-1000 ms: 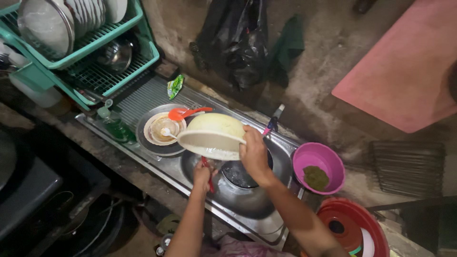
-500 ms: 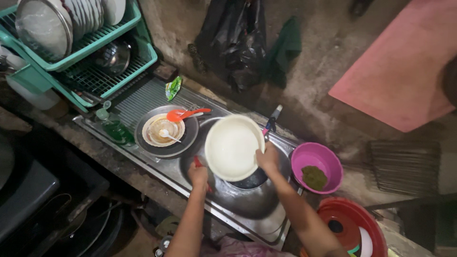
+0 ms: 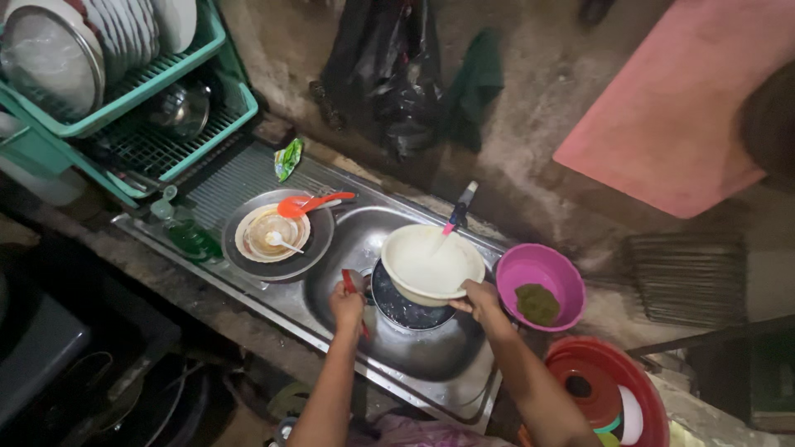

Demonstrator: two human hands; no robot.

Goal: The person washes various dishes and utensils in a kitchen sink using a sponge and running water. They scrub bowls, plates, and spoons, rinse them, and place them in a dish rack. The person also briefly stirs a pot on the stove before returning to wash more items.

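- Cream bowl [image 3: 431, 266] sits tipped over a dark pot [image 3: 403, 306] in the steel sink [image 3: 348, 236], under the tap [image 3: 458, 209] with water running in.
- Right hand [image 3: 480, 300] grips the bowl's rim.
- Left hand [image 3: 346, 305] is closed on a thin red thing.
- Grey plate [image 3: 277, 240] rests on the wet draining part.
- Pink bowl [image 3: 540, 285] sits beside the sink.
- Green dish rack [image 3: 124, 91] stands by a rough, dirty wall.
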